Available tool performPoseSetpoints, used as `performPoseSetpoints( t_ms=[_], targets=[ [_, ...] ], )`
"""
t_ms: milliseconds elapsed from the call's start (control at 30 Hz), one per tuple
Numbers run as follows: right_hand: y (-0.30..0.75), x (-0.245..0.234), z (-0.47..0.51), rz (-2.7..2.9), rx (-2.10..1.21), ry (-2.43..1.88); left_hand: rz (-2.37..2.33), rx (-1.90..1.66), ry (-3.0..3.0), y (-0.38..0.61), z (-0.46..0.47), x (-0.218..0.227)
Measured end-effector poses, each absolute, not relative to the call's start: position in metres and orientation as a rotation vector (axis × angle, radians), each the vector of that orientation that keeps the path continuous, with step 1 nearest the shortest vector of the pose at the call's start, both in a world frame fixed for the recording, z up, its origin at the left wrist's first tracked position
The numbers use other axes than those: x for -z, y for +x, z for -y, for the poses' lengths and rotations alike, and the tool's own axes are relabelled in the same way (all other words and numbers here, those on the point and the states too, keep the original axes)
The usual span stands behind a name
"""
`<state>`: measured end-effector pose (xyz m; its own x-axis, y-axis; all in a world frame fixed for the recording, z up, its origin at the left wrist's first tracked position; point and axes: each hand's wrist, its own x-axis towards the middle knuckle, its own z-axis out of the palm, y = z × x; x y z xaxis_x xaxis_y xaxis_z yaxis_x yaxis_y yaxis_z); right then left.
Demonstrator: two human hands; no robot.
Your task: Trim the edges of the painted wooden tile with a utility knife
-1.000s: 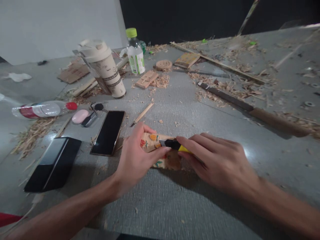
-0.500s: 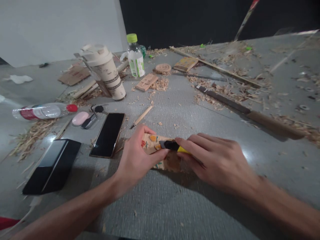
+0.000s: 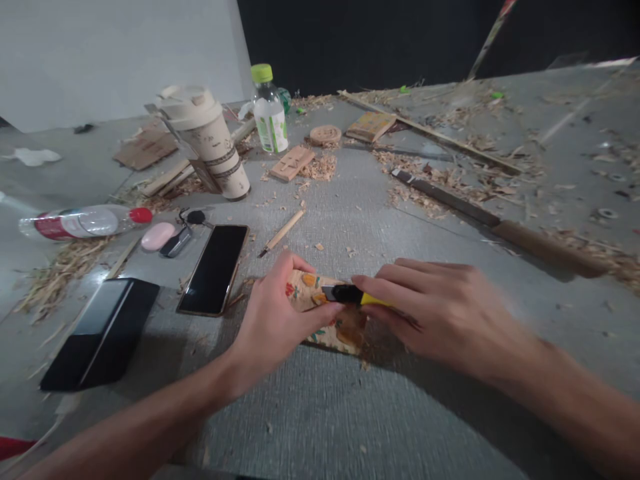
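Observation:
A small wooden board (image 3: 345,333) with painted orange, red and green patterns lies on the grey work surface in front of me. My left hand (image 3: 280,313) grips its left side, thumb lying across the top and fingers behind the far edge. In my right hand (image 3: 430,300) is a yellow and black utility knife (image 3: 350,294), its short blade pointing left over the painted face, close to my left thumb. A brown, scraped-looking patch shows at the board's near right part. My right palm and fingers hide most of the knife's handle.
Left of my hands lie a phone (image 3: 214,270), a black box-like object (image 3: 100,333) and a fallen bottle (image 3: 90,222). Beyond stand a tumbler (image 3: 210,147) and a green-capped bottle (image 3: 270,117). A carving tool (image 3: 283,232), a long saw-like tool (image 3: 500,223) and wood shavings (image 3: 320,168) are scattered around.
The knife and my right hand have shifted slightly right along the board, and more of the brown patch shows. My left hand keeps its hold on the board.

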<state>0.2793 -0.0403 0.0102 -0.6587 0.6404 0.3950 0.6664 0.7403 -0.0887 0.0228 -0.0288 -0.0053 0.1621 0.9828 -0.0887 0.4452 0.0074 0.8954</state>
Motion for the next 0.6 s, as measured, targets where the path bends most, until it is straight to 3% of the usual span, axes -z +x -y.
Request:
performPoseSetpoints(
  t_ms=[600],
  targets=[
    [0.29,-0.014,0.035,2.601,-0.039,-0.954,-1.287,-0.68,1.496,0.02,0.028,0.008]
  ],
)
